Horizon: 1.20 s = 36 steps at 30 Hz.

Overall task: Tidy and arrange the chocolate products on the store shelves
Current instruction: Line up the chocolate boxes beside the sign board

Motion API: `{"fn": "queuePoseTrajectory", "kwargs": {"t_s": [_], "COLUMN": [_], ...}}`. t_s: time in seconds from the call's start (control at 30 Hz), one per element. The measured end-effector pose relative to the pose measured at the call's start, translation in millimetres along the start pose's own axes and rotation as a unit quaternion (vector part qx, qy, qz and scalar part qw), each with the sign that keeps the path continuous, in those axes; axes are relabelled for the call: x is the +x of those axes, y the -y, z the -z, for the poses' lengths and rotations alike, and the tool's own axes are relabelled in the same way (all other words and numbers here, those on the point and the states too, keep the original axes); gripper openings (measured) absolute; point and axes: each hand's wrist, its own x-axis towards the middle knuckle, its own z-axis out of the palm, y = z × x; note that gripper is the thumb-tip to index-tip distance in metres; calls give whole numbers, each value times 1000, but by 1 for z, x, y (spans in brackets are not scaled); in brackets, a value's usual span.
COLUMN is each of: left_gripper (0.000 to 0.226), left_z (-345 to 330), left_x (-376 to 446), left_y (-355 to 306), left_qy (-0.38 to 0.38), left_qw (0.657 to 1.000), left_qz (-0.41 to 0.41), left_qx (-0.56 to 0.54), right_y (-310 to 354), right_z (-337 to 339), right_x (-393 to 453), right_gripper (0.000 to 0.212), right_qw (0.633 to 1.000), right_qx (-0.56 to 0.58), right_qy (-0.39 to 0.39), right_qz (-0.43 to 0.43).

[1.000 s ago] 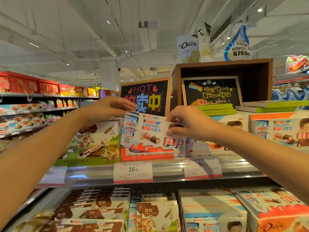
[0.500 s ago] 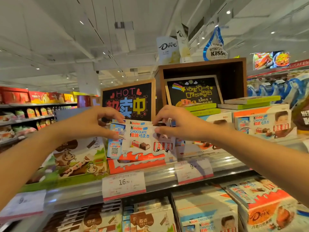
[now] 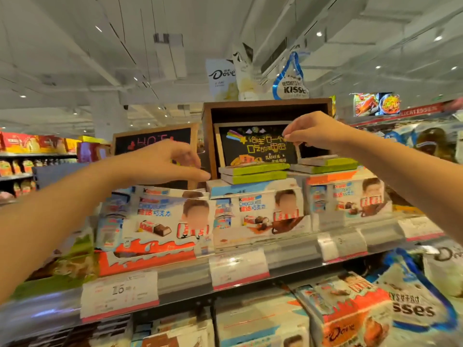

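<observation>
A white Kinder chocolate box (image 3: 162, 221) stands upright at the front of its orange display tray (image 3: 140, 261) on the upper shelf, with more Kinder boxes behind it. My left hand (image 3: 162, 164) hovers above that box with its fingers loosely curled, holding nothing. Higher up, my right hand (image 3: 313, 131) hangs in front of the colourful chalkboard sign (image 3: 255, 146); its fingertips are drawn together and nothing shows between them. Two other Kinder boxes (image 3: 258, 211) (image 3: 348, 199) stand to the right, with flat green boxes (image 3: 253, 172) stacked on top.
A "HOT" chalkboard (image 3: 150, 141) leans behind my left hand. Price tags (image 3: 120, 294) hang on the shelf rail (image 3: 185, 279). The lower shelf holds a Dove box (image 3: 350, 321), a Hershey's Kisses bag (image 3: 413, 304) and more chocolate packs. Green cartoon boxes (image 3: 62, 266) sit at the left.
Both hands have let go of the front Kinder box and risen; the right hand has moved up and right to the chalkboard sign. The box now stands in its tray.
</observation>
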Motion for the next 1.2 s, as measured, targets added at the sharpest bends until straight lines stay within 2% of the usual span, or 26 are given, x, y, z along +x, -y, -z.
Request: {"fn": "queuePoseTrajectory", "kwargs": {"t_s": [0.13, 0.2, 0.27, 0.33, 0.4, 0.5, 0.67, 0.8, 0.9, 0.93, 1.03, 1.2], "left_gripper": [71, 63, 59, 69, 90, 108, 114, 107, 98, 100, 106, 102], "left_z": [-23, -33, -39, -42, -42, -42, -44, -42, -42, -42, -44, -44], "left_x": [50, 72, 90, 104, 114, 124, 127, 124, 117, 116, 112, 106], "left_y": [-34, -50, -64, -74, -78, -79, -78, -79, -81, -81, -84, -78], "left_qy": [1, 25, 65, 136, 205, 228, 242, 274, 308, 306, 287, 187], "left_qw": [999, 998, 996, 985, 966, 949, 933, 931, 919, 919, 927, 953], "left_qz": [22, 39, 61, 103, 156, 215, 265, 239, 240, 244, 235, 234], "left_qx": [-42, -44, -28, 2, 28, 37, 18, 37, 43, 43, 45, 42], "right_y": [-29, -40, -48, -56, -65, -76, -84, -81, -80, -80, -80, -77], "right_z": [32, 48, 60, 68, 69, 68, 70, 69, 67, 66, 63, 60], "right_x": [8, 11, 13, 17, 24, 36, 55, 62, 64, 66, 66, 66], "right_gripper": [19, 28, 47, 69, 93, 118, 114, 93, 113, 113, 95, 100], "right_qw": [995, 985, 966, 940, 914, 887, 868, 845, 846, 845, 837, 848], "right_qx": [-81, -124, -149, -170, -182, -169, -161, -205, -214, -212, -208, -209], "right_qy": [56, 116, 203, 283, 344, 414, 458, 489, 482, 483, 493, 470], "right_qz": [-36, -41, -56, -87, -110, -113, -106, -78, -80, -86, -108, -129]}}
